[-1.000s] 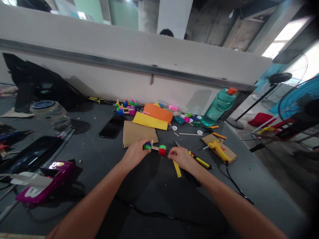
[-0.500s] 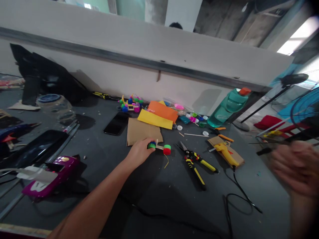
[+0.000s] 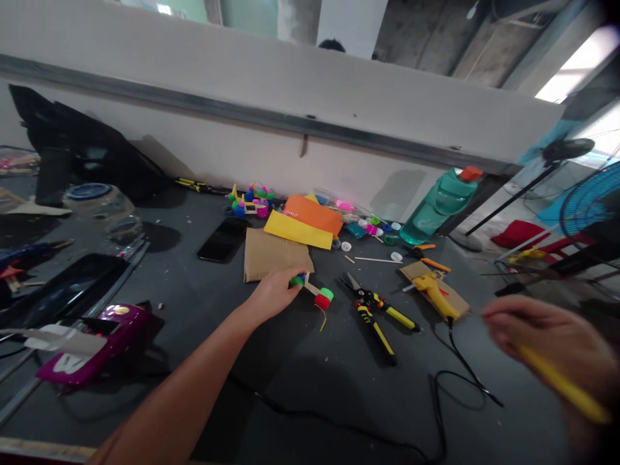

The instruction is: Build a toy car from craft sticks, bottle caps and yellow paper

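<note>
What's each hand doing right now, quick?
Left hand: closed on the bottle-cap axle.
Right hand: blurred, closed on a yellow strip.

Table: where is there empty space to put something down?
Bare patch between the smartphone, the black tray and the left arm. Another in front of the pliers, though a black cable crosses it. Crowded by the wall: coloured paper, bottle caps, glue gun.

The right hand (image 3: 547, 339) at the lower right is a blur, and so is the yellow strip (image 3: 564, 385) in it. The fingers (image 3: 287, 283) of the left hand (image 3: 270, 296) cover one end of the small wheeled toy (image 3: 320, 297).
</note>
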Demonstrator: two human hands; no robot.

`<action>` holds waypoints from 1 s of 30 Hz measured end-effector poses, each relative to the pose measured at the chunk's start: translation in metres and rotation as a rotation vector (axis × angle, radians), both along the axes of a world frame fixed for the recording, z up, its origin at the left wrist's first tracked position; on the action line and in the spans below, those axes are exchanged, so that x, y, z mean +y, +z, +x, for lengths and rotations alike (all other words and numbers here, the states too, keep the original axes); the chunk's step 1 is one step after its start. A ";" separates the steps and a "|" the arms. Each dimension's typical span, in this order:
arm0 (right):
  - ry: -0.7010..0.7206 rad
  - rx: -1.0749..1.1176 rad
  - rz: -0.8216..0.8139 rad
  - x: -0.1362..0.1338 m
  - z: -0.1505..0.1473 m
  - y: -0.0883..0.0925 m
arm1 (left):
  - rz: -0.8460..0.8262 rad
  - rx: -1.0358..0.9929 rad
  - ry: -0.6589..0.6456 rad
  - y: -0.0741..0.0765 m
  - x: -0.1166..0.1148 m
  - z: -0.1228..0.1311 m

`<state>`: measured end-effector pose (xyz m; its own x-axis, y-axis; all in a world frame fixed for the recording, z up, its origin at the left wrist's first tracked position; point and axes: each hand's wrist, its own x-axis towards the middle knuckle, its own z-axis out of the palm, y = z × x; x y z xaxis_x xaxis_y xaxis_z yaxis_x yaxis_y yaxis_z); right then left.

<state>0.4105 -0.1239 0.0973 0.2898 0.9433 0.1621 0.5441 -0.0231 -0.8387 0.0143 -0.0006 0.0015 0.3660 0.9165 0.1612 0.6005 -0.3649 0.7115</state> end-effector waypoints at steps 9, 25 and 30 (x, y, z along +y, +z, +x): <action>0.599 -0.204 -0.350 0.071 -0.150 -0.026 | 0.067 0.018 0.207 0.007 -0.014 -0.006; 0.831 0.196 -0.506 0.058 -0.166 -0.048 | -0.149 -0.360 -0.336 0.021 -0.073 0.044; 0.557 0.622 -0.452 0.075 -0.146 -0.029 | -0.543 -0.449 -0.305 0.020 -0.066 0.042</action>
<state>0.2641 -0.0493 0.0681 -0.3096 0.9075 -0.2839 0.0330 -0.2881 -0.9570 0.0560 -0.0665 0.0214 0.6209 0.7787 -0.0902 0.1408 0.0024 0.9900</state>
